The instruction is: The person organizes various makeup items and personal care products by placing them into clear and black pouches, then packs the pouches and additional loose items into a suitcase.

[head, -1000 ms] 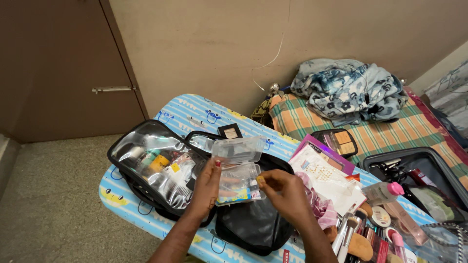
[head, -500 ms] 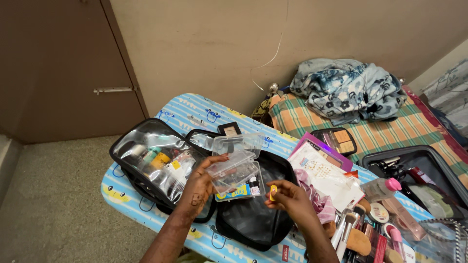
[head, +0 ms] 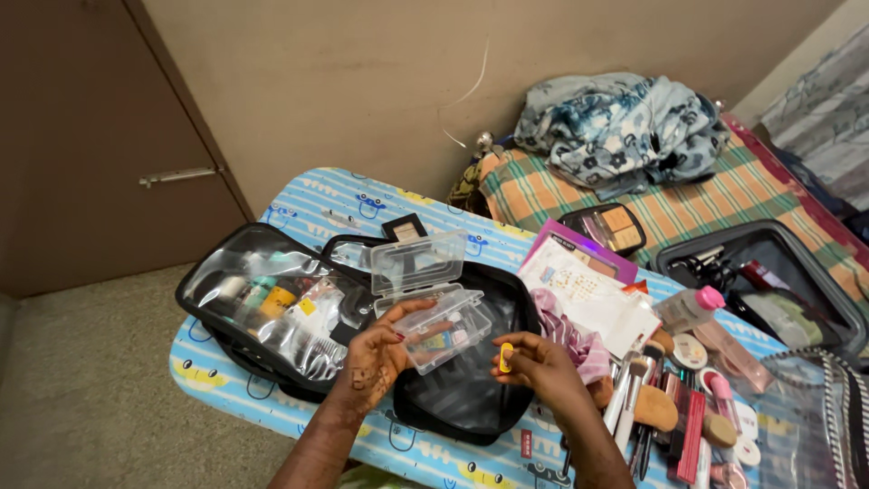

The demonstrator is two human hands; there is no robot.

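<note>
My left hand [head: 378, 355] holds a small clear plastic box [head: 442, 328] with its hinged lid [head: 418, 263] flipped open; small items show inside. My right hand [head: 534, 364] pinches a small yellow piece [head: 506, 357] just right of the box. Both hands hover over an open black pouch [head: 471, 398] with clear sides, lying on a blue patterned table [head: 308, 217]. The pouch's left half [head: 272, 312] holds several tubes and packets under clear plastic.
Makeup brushes, sponges and compacts [head: 670, 407] lie at the right. A pink-capped bottle [head: 692, 308], papers [head: 588, 290], a palette [head: 608, 228] and a black tray [head: 769, 281] sit beyond. A crumpled blue cloth [head: 615, 127] rests on a striped bed. A brown door [head: 100, 136] stands left.
My right hand has drawn away from the clear box to the right, now pinching a small yellow piece. The left hand has tilted the box lower with its lid still raised.
</note>
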